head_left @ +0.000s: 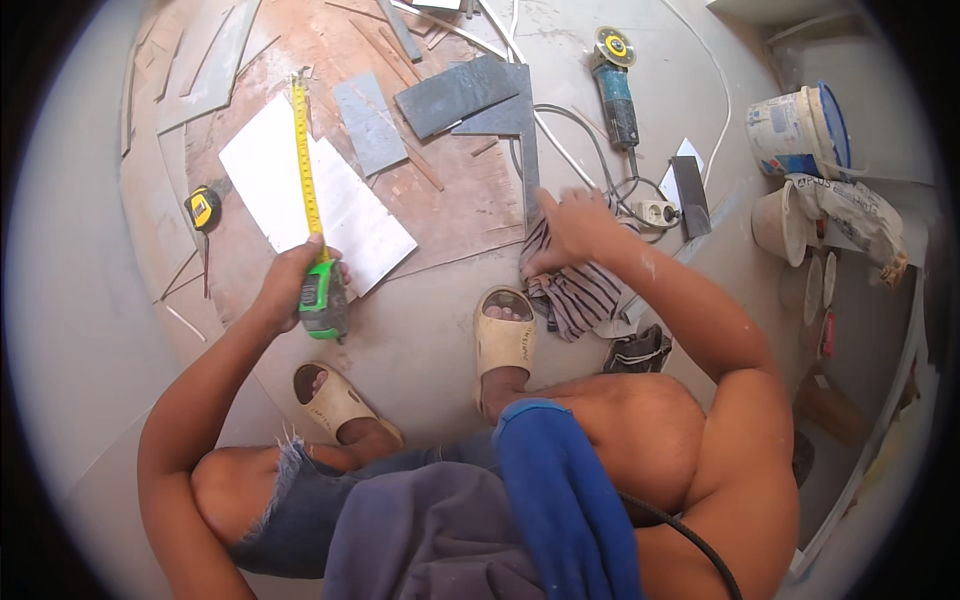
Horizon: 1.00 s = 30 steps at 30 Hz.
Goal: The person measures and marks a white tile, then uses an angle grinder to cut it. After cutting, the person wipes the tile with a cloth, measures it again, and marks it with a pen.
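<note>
On the pale floor [430, 340] there lies a worn reddish-brown board [465, 215], and on it rests a white sheet [355, 215]; whether it is 1 piece or 2 overlapping, I cannot tell. To the right of this sheet are a dark grey slab [457, 97] and a smaller, lighter grey slab [370, 120]. A striped cloth [580, 308] lies on the floor below the right hand [578, 232], whose fingers are spread wide with nothing visible between them; if they touch the cloth, I cannot tell. Beyond this hand lies an angle grinder [615, 100]. The left hand [283, 283] holds in its closed fingers a green tape measure [320, 300], with its yellow blade [306, 160] extended over the white sheet. A smaller yellow-and-black tape measure [203, 208] is at the left.
</note>
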Motion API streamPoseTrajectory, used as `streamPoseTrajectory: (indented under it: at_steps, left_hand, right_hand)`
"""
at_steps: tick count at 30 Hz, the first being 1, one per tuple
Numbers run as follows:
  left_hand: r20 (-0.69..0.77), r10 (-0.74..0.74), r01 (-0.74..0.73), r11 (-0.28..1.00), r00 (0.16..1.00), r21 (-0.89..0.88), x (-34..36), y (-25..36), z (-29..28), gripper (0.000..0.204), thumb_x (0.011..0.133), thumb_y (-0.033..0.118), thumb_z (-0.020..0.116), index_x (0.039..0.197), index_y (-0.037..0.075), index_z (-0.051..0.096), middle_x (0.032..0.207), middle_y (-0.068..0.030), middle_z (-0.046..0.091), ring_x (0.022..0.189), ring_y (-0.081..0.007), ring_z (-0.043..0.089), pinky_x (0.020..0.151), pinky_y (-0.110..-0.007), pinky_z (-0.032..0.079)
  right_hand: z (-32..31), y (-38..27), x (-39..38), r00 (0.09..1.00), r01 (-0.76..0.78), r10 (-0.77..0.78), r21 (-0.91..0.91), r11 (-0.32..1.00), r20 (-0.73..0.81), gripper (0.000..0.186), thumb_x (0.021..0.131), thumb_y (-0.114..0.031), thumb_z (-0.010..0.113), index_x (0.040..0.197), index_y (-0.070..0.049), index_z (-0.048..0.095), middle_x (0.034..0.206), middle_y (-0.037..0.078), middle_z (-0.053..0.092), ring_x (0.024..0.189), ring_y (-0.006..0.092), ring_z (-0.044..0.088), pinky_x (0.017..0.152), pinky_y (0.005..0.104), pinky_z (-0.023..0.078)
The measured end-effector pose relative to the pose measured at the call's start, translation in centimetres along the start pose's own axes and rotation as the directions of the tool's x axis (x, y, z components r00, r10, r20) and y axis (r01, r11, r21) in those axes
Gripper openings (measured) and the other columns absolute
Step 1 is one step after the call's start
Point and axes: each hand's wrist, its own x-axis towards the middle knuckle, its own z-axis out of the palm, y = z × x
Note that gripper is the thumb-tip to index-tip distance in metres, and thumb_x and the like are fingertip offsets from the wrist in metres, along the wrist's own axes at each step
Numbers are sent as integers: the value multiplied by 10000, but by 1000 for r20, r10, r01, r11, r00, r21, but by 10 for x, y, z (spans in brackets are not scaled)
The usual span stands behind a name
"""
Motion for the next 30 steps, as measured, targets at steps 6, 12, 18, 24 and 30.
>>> streamPoseTrajectory:
  at_steps: [6, 12, 18, 24, 30]
  left_hand:
    - [-87, 41, -32, 994, 995, 100, 15, 13, -25, 476, 1027, 434, 522, 1041, -30, 625, 865, -131, 689, 753, -205, 682, 708, -326, 553]
    - [-44, 11, -3, 986, 999, 168, 14, 24, -42, 476, 1020, 456, 534, 1038, -12, 620, 861, -116, 680, 756, -188, 680, 686, -314, 562]
    - [-46, 0, 14, 954, 999, 300, 11, 40, -57, 475, 1012, 448, 536, 1038, -14, 642, 834, -118, 681, 742, -190, 676, 690, -305, 542]
    - [8, -88, 77, 911, 996, 406, 4, 31, -88, 463, 1014, 444, 523, 1017, -5, 637, 802, -109, 664, 709, -191, 668, 664, -313, 545]
    - [-9, -151, 137, 868, 988, 477, -2, 19, -111, 423, 1029, 415, 509, 960, 14, 624, 749, -108, 646, 629, -198, 657, 593, -314, 542]
  right_hand:
    - [90, 29, -28, 983, -114, 111, 10, 993, 147, 604, 737, -322, 762, 1237, -10, 630, 1113, 242, 662, 1125, 396, 612, 988, 473, 489]
    - [-72, 125, -81, 875, -479, 388, 401, 781, 289, 435, 652, -256, 681, 1018, -29, 745, 872, 192, 728, 822, 326, 706, 778, 401, 552]
    - [-131, 198, -199, 598, -801, 788, 108, 588, 148, 388, 604, -175, 741, 932, 31, 741, 853, 168, 713, 799, 268, 693, 753, 387, 537]
    - [33, 235, -225, 412, -854, 846, -181, 488, 339, 463, 683, -329, 820, 963, 34, 751, 983, 249, 722, 938, 362, 715, 840, 431, 556]
    - [158, 131, -133, 655, -748, 744, 252, 614, 132, 384, 830, -319, 652, 1035, -4, 730, 1081, 228, 711, 1027, 398, 684, 898, 479, 543]
